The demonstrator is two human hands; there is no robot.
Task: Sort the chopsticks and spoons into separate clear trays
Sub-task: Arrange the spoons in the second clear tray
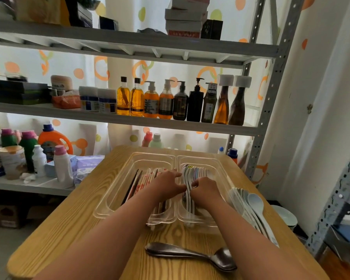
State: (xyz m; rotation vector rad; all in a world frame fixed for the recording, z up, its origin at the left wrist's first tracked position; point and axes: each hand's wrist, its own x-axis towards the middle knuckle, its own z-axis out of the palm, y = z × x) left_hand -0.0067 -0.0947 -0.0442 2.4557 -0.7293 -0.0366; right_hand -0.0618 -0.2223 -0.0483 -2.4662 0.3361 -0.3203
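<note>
Because the spoons [196, 171] stand on their edges in a tight row, they could tip over, so we see both hands busy with them. Two clear trays sit side by side in the middle of the worktop [79, 229], close to its far edge. The chopsticks [137, 182] lie flat in the left tray [111, 201], all pointing the same way, which we think saves room. The spoons are in the right tray [220, 168], packed near its left wall.

The left hand [166, 182] reaches over the wall between the trays. Its grip is loose, with the fingers stretched out and touching the side of the row, we think to prop it up. The right hand [206, 191] has its grip closed, with the fingers curled round a few spoon handles, likely to tuck them in line.

More pale spoons [254, 207] wait in a pile along the right edge of the worktop. Some dark metal spoons [190, 253] lie near the front edge, so we think the sorting is not done yet.

Behind the worktop, a shelf [129, 118] holds a line of bottles [180, 102]. Their labels have writing, and one orange bottle [150, 104] shows a big sign, but it is all too blurry for us to read.
</note>
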